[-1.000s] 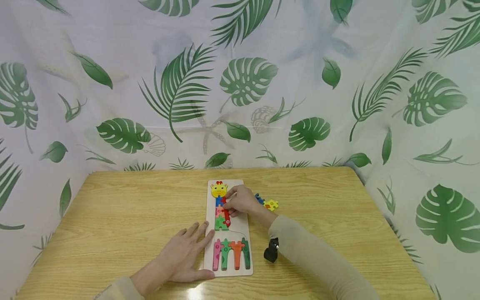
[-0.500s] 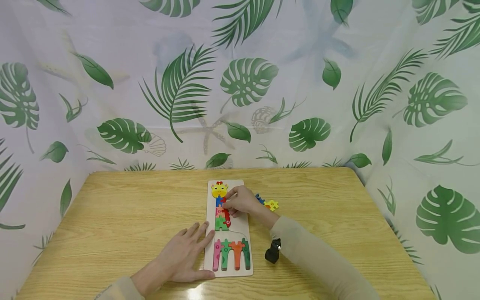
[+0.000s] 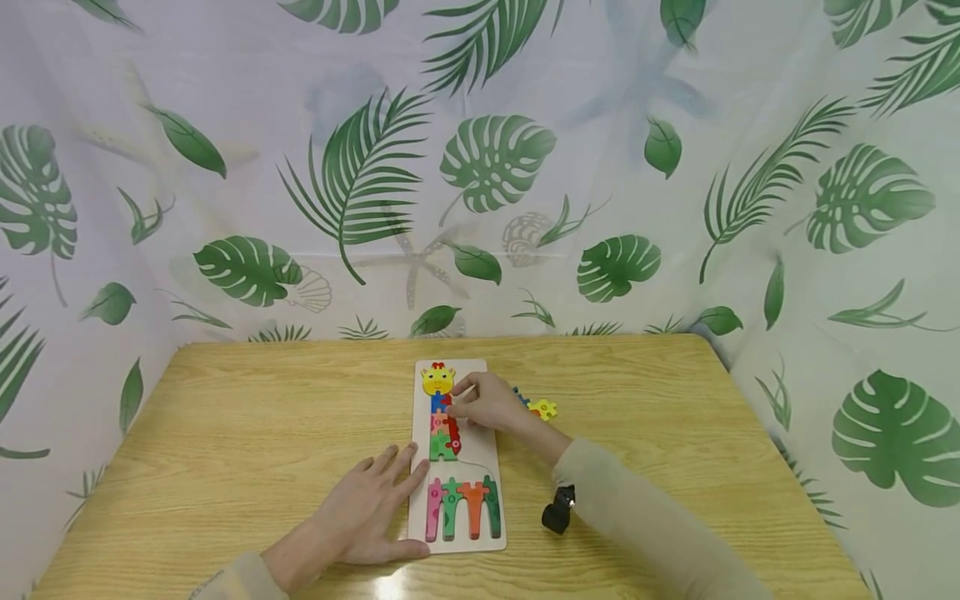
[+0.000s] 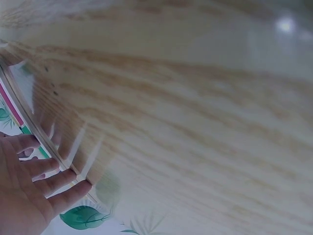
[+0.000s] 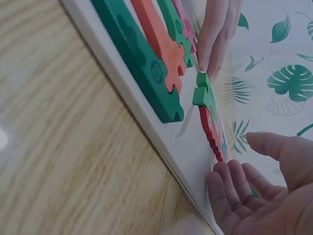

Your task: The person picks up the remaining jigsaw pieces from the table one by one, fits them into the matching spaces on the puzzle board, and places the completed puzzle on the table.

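Observation:
A wooden giraffe puzzle board (image 3: 477, 460) lies on the table. At its far end is the yellow head piece (image 3: 438, 382), with the blue neck piece (image 3: 438, 404), a salmon piece and a green piece (image 3: 442, 448) below. My right hand (image 3: 487, 402) is over the board's right side, fingertips right at the red pieces (image 5: 209, 128) along the neck. Thumb and fingers stand apart there in the right wrist view. My left hand (image 3: 371, 504) rests flat with spread fingers at the board's left edge. Pink, green, orange (image 3: 472, 510) and dark green leg pieces fill the near end.
To the right of the board lie a loose yellow piece (image 3: 543, 409) and a blue piece (image 3: 519, 394), the latter partly behind my right hand. A black wrist camera (image 3: 558, 510) hangs under the right sleeve. A leaf-patterned curtain (image 3: 495, 167) closes off the table's back.
My right wrist and forearm have shifted slightly right and nearer, while the fingertips stay by the red pieces. More of the red edge shows. My left hand has stayed in place.

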Demonstrator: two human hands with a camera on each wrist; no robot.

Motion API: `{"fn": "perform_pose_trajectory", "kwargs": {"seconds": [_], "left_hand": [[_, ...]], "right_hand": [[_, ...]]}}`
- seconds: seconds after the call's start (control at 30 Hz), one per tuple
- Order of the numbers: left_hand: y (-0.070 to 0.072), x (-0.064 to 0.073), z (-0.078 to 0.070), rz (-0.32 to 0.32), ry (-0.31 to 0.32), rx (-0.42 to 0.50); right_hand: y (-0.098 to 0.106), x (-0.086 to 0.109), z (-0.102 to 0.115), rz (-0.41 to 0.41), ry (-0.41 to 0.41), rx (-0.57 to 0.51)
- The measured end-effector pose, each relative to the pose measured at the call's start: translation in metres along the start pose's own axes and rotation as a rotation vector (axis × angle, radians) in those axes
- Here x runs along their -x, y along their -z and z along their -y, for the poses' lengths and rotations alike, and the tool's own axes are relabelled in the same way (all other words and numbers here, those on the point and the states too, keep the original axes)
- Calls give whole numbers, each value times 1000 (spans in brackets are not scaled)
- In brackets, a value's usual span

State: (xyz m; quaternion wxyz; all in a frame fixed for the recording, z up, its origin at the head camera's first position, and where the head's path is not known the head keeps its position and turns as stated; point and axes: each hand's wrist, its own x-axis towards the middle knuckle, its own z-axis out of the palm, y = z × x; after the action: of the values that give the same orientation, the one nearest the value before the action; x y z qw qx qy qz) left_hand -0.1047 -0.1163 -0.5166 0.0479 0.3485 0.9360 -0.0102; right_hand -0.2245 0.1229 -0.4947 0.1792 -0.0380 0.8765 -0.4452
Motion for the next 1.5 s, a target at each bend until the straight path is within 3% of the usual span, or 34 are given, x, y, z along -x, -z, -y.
{"fn": "perform_pose_trajectory", "kwargs": {"seconds": [0.37,0.77,1.17,1.5], "left_hand": [[4,2,-1,-15,-5,-7],[3,3,-1,-11,-2,-8],[3,2,1,-9,-3,-19],[4,1,1,7,0,-22]], "right_hand": [[3,13,0,-62,85,157],[14,28,3,-116,123,265],[27,33,-9,-168,177,370],[42,35,-21,-110,275,409]]}}
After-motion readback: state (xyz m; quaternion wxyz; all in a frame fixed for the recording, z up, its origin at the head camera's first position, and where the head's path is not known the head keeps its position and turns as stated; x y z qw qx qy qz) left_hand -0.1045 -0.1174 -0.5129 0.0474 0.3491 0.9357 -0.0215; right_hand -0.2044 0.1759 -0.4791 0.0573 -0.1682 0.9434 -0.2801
